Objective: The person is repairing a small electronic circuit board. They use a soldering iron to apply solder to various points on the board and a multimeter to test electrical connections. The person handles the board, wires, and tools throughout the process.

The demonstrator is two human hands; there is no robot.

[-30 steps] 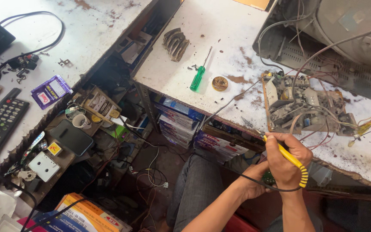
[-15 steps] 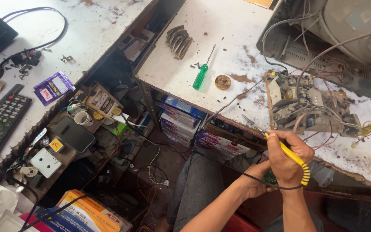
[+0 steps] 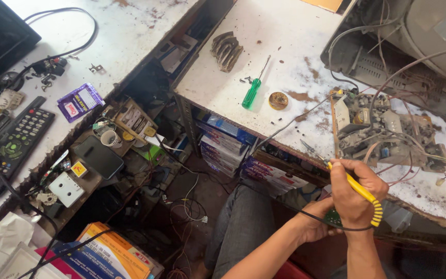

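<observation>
My right hand [image 3: 354, 194] grips a yellow-handled soldering iron [image 3: 360, 192] whose metal tip points up-left toward the edge of the white bench. My left hand [image 3: 316, 225] sits just below it, holding a small green circuit board [image 3: 332, 219] that is mostly hidden behind the right hand. A black cord loops from the iron across my right wrist. Just beyond my hands lies a dusty television circuit board [image 3: 383, 132] with many wires, resting on the bench [image 3: 285, 41].
A green screwdriver [image 3: 253, 90], a round solder tin [image 3: 278, 100] and a metal heat sink [image 3: 226, 49] lie on the bench. An open television set [image 3: 419, 36] stands at the back right. A remote control [image 3: 11, 147], purple packet [image 3: 80, 101] and cluttered shelf sit left.
The view has shifted slightly. My hands stay in about the same place with the iron and the small board.
</observation>
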